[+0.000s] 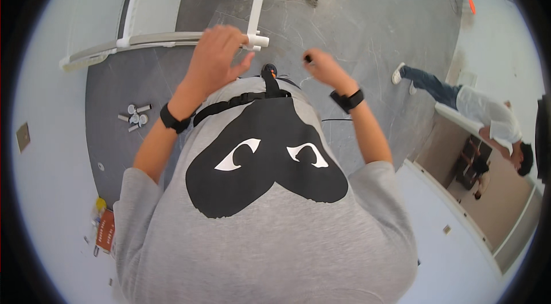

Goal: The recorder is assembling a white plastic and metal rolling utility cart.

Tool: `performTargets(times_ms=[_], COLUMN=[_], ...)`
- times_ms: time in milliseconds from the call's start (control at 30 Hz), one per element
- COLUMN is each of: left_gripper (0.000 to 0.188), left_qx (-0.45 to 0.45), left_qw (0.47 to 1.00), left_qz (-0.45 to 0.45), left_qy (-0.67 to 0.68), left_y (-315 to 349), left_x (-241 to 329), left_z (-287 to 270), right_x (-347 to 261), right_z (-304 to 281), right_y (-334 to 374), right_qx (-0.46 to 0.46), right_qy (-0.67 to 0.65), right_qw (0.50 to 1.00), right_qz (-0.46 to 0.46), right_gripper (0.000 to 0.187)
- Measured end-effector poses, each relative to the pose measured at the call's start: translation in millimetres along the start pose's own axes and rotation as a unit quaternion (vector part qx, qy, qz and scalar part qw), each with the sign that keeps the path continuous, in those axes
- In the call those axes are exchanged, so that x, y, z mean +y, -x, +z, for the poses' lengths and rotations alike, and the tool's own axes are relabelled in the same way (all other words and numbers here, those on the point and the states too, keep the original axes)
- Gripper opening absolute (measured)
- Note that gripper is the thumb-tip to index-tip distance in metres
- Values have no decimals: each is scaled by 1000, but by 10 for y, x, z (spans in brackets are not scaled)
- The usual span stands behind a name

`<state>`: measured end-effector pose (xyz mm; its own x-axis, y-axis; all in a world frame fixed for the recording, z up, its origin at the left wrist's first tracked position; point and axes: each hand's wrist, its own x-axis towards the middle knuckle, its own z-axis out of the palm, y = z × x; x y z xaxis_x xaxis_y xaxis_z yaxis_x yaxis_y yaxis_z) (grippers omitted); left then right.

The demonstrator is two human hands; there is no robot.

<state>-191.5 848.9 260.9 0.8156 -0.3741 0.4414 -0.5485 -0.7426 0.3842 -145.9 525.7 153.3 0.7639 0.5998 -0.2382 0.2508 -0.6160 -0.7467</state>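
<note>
Right hand [326, 68], upper centre of the frame: closed around a small dark object [309, 59], apart from the pipework
Left hand [218, 54], upper centre-left: fingers bent over the white pipe frame [124, 41], thumb spread; firm grip or light touch, cannot tell
White pipe frame, upper left to upper centre; white corner fitting [258, 41] just beside the left fingertips
Hazards, by judgement: frame may shift or tip if the left hand merely rests on it; dark object may drop if the right fist loosens
Obstruction: left hand covers part of the rail
Loose white pipe fittings [136, 117] on the floor, left of the frame; possible trip underfoot
Red-orange box [105, 229], lower left
Person in a white top [485, 106], far right, near a doorway
</note>
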Motion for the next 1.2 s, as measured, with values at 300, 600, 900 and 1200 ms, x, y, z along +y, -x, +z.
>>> performTargets(times_ms=[300,600,900,1200], left_gripper=[28,33,51,37], left_qx=[-212,-10,-25,226], left_qw=[914,882,657,550], left_qz=[-301,-448,-752,-803], left_qy=[170,145,54,41], left_y=[1139,2355,4187,6050], left_x=[89,144,-459,-1155], left_z=[490,546,173,-126], right_x=[-1076,-1702,-1315,-1238], right_z=[770,1838,1941,2214], right_y=[-639,-816,-882,-678], right_qx=[-192,-259,-276,-304], right_qy=[-57,-64,40,104], right_qw=[967,931,951,947], right_qz=[-156,-248,-137,12], right_gripper=[26,32,35,34])
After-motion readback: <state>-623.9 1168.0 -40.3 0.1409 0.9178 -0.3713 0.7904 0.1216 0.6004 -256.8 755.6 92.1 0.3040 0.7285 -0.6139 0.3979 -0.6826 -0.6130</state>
